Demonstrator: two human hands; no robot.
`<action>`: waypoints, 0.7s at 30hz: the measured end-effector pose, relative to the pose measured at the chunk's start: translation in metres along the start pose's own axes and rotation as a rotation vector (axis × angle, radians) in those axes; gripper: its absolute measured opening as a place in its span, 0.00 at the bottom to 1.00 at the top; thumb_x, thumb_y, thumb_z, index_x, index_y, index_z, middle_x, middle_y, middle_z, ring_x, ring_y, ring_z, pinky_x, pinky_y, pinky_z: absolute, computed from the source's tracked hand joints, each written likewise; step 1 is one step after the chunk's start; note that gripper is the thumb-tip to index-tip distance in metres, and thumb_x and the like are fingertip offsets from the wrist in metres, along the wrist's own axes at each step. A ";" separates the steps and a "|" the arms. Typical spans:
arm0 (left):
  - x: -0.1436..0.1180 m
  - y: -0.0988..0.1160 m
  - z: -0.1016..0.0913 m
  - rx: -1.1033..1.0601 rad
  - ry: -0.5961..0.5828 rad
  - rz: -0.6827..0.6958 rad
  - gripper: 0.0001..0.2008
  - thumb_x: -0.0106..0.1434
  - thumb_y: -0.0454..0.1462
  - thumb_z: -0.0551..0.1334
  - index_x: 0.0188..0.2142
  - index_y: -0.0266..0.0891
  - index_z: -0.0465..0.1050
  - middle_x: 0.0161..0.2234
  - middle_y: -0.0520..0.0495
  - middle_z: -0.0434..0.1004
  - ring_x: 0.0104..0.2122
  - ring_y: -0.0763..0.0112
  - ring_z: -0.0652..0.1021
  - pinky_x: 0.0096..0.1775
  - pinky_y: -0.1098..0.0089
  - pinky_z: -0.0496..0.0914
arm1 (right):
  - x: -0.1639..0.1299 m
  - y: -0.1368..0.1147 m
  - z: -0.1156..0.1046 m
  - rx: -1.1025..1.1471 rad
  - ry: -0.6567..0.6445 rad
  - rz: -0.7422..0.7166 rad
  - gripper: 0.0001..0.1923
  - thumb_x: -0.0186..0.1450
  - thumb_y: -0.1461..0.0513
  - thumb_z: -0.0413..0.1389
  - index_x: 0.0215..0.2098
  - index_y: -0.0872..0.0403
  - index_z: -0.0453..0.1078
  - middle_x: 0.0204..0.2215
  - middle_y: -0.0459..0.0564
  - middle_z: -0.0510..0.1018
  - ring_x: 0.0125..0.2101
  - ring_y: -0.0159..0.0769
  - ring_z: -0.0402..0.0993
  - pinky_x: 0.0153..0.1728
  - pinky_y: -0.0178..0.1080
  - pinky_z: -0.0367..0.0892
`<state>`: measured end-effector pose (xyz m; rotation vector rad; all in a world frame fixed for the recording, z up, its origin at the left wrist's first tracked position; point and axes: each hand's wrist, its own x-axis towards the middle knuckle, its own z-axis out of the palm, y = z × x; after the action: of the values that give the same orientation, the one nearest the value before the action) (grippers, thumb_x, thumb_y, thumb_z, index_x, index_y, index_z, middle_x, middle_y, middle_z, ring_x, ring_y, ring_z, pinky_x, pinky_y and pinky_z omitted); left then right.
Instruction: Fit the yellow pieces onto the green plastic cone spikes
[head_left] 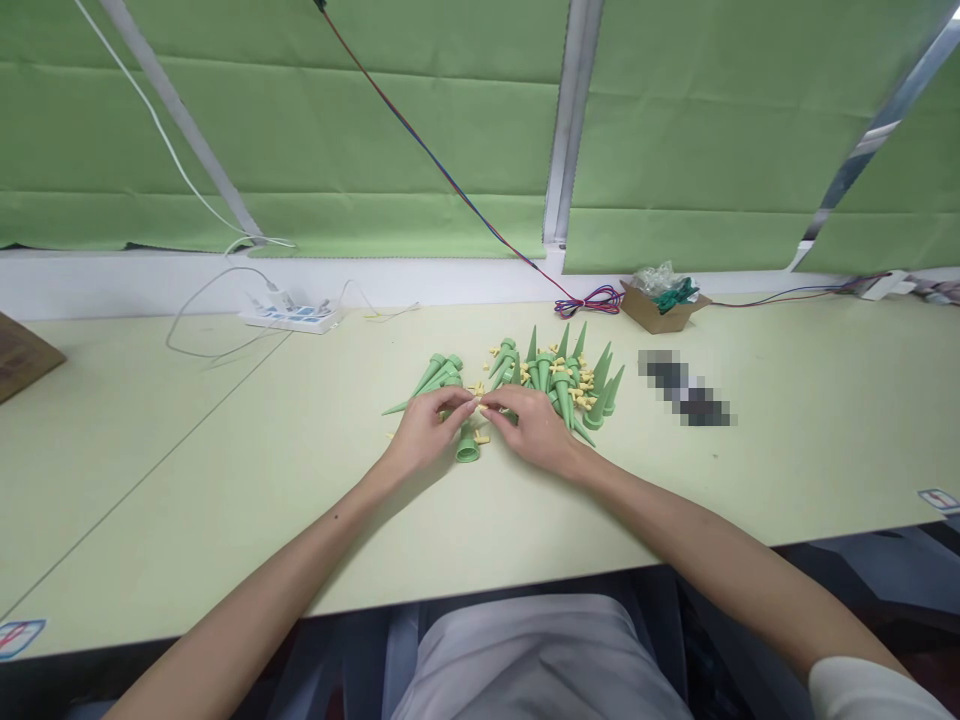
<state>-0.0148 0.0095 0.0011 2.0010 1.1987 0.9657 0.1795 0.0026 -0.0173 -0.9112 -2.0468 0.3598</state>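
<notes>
My left hand (429,428) and my right hand (531,424) meet fingertip to fingertip over the table, each closed in a pinch. Between them is a small yellow plastic piece (481,404), mostly covered by the fingers. Just below the fingertips lies a green hollow plastic spike (467,448), its open round end facing me, with another yellow piece (482,438) beside it. Several green spikes (435,372) lie behind my left hand. Past my right hand is a larger heap of green spikes (562,388), some standing point up, mixed with small yellow pieces (583,400).
A small cardboard box (660,318) holding clear plastic and green material stands at the back, next to a coiled red-blue cable (592,302). Right of the heap is a blurred-out dark object (686,388). A white power strip (292,318) lies back left, a brown board (26,357) far left.
</notes>
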 end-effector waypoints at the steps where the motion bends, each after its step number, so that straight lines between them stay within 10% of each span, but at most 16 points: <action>1: 0.000 -0.001 0.000 0.005 0.004 0.006 0.14 0.68 0.47 0.60 0.36 0.40 0.78 0.36 0.46 0.82 0.37 0.61 0.79 0.44 0.59 0.73 | 0.000 0.000 0.000 0.011 0.013 -0.013 0.08 0.71 0.66 0.54 0.41 0.55 0.76 0.37 0.52 0.82 0.38 0.37 0.76 0.42 0.39 0.69; 14: -0.002 0.003 -0.003 0.156 0.095 0.024 0.19 0.68 0.48 0.57 0.28 0.39 0.74 0.23 0.51 0.70 0.24 0.68 0.69 0.29 0.66 0.65 | 0.001 0.004 0.002 -0.001 0.153 -0.023 0.08 0.72 0.63 0.53 0.39 0.54 0.74 0.34 0.52 0.79 0.35 0.38 0.74 0.38 0.39 0.69; 21: -0.004 0.003 -0.003 0.355 -0.106 -0.017 0.17 0.66 0.50 0.59 0.30 0.40 0.75 0.19 0.53 0.69 0.21 0.70 0.68 0.27 0.68 0.59 | 0.001 0.005 0.002 0.019 0.203 0.060 0.09 0.73 0.63 0.50 0.38 0.54 0.71 0.35 0.52 0.80 0.35 0.37 0.74 0.36 0.38 0.68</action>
<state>-0.0166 0.0048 0.0040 2.2777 1.4017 0.6618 0.1799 0.0066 -0.0204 -0.9592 -1.8312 0.3053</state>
